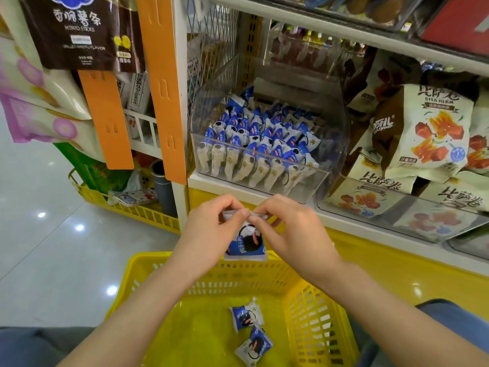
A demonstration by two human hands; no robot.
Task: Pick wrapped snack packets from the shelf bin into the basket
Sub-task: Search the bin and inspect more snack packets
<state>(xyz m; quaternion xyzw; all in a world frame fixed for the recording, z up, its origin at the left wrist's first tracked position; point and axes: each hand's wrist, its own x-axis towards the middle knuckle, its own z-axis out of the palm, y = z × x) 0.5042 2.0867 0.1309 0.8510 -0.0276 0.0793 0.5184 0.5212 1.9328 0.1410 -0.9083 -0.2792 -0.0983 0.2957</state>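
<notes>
A clear plastic shelf bin [328,144] holds several blue-and-white wrapped snack packets [254,139]. Below it, in front of the shelf edge, my left hand [209,229] and my right hand [288,231] both pinch the top edge of one blue-and-white snack packet [246,245], which hangs over the far rim of the yellow basket [185,263]. Two more packets lie on the basket floor, one [244,315] above the other [252,345].
Large cream snack bags [428,128] fill the bin to the right. Orange hanging strips [161,83] and hung bags [71,30] stand at the left. A yellow crate [127,207] with odd items sits on the shiny floor. My knees frame the basket.
</notes>
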